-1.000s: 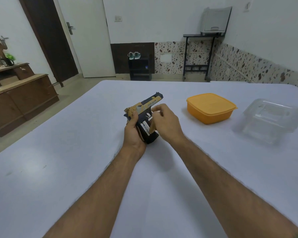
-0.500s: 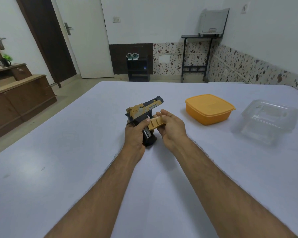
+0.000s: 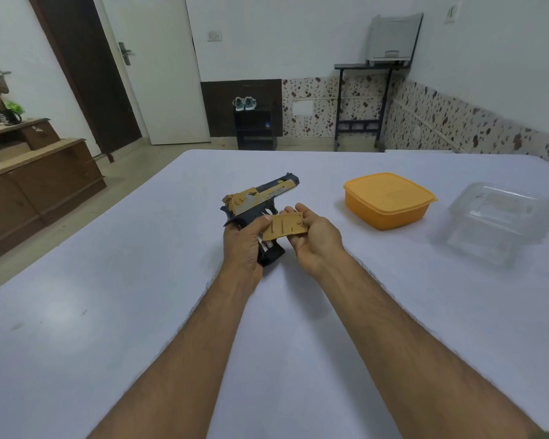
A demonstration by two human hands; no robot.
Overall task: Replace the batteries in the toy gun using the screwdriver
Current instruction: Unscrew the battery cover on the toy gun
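Left hand: wrapped round the grip of the toy gun, fingers curled tight, thumb lying up by the edge of the cover. It's holding the gun just above the table, barrel pointing away and a bit to the right.

Right hand: palm up, fingers only loosely bent, with the battery cover resting across the fingers and pinched at its near edge by the thumb. So it's half open but definitely got hold of that panel.

Battery cover: tan plastic plate, inner side facing up so you can see the little ribs and clips. It sits between the two thumbs, right against the gun's grip but off it.

Toy gun: black and tan/yellow pistol, slide sticking out beyond the left fingertips. Grip is open on the side facing the right hand.

Batteries: pale ends just peeking out of the open grip, right under the cover and beside the left thumb. Can't tell how many.

Orange box: lidded, on the table well off to the right of the right hand's fingers.

Clear container: transparent plastic tub, further right again, beyond the orange one.

Table: white top, under both forearms.

Screwdriver: can't spot it anywhere.
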